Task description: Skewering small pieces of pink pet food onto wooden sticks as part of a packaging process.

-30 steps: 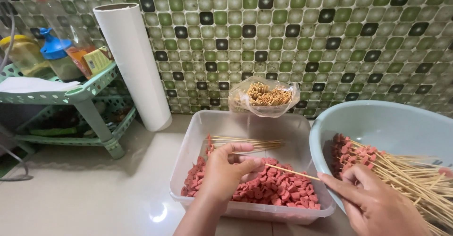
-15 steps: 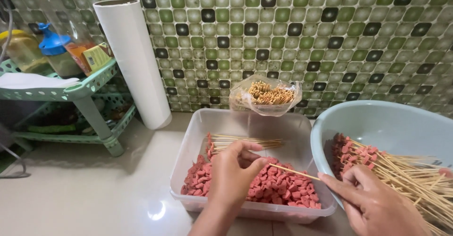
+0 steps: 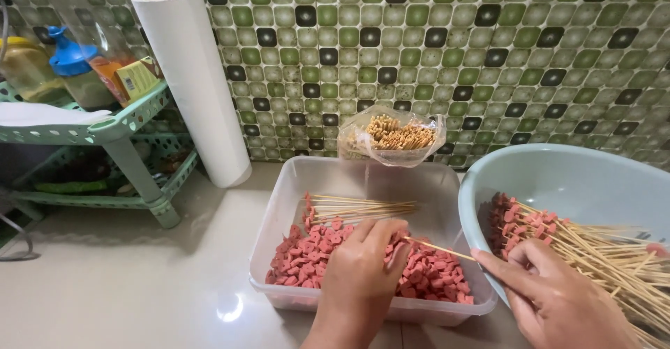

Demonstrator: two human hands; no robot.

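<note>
- Here, my left hand [image 3: 359, 276] is down in the clear tub [image 3: 279, 209], fingers pinching red sausage pieces [image 3: 307, 262].
- My right hand [image 3: 558, 300] grips a bamboo skewer [image 3: 440, 249] beside the blue basin [image 3: 579, 181].

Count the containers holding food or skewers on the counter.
3. A clear plastic tub of pink meat pieces sits centre, under the left hand; a pale blue basin of loaded skewers stands right; a clear bag of sticks leans behind the tub. The shelf rack's bottles aren't counted.

Left hand [image 3: 359, 279] reaches forward, fingers [image 3: 387, 234] curled downward; right hand [image 3: 551, 293] lies palm-down, fingers extended leftward.
</note>
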